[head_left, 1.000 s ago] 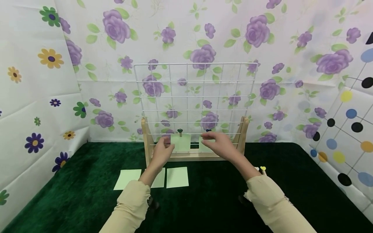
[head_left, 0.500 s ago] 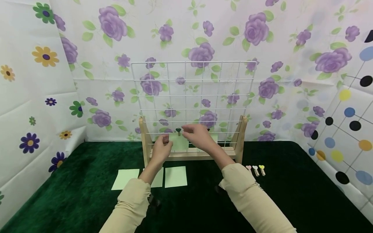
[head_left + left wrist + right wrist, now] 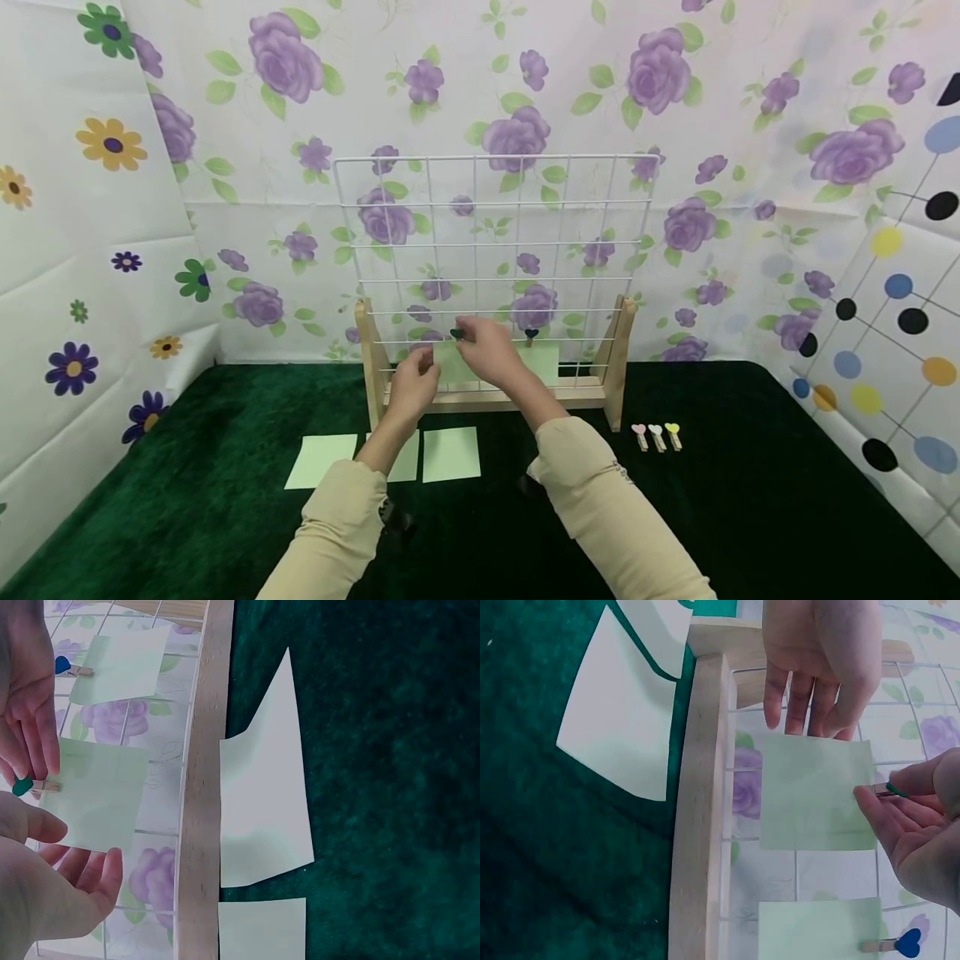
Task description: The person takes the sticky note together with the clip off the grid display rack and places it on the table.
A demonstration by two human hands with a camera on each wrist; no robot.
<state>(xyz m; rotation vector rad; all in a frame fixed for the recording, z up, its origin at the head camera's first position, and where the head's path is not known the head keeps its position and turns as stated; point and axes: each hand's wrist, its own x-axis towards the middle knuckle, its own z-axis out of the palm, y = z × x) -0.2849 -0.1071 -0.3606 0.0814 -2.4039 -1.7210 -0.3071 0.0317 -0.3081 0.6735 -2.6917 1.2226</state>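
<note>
My right hand [image 3: 487,350] pinches a small wooden clothespin with a green heart [image 3: 891,790] at the top edge of a pale green paper square [image 3: 817,795], which hangs on the white wire grid [image 3: 495,244]. In the right wrist view, thumb and index finger lie on either side of the clip. My left hand [image 3: 415,385] is beside the same square, its fingers loosely bent and the fingertips right at the side edge, thumb apart from them. A second square [image 3: 542,360] hangs to the right under a blue-heart clothespin [image 3: 906,943].
Three more clothespins, with pink [image 3: 639,435], white [image 3: 657,437] and yellow [image 3: 673,435] hearts, lie on the dark green cloth [image 3: 750,500]. Three paper squares [image 3: 452,455] lie in front left. Wooden feet [image 3: 619,358] hold the grid up before a flowered backdrop.
My right hand has moved left from the second square to the green-heart clothespin and now grips it. The left hand has stayed by the left square's edge.
</note>
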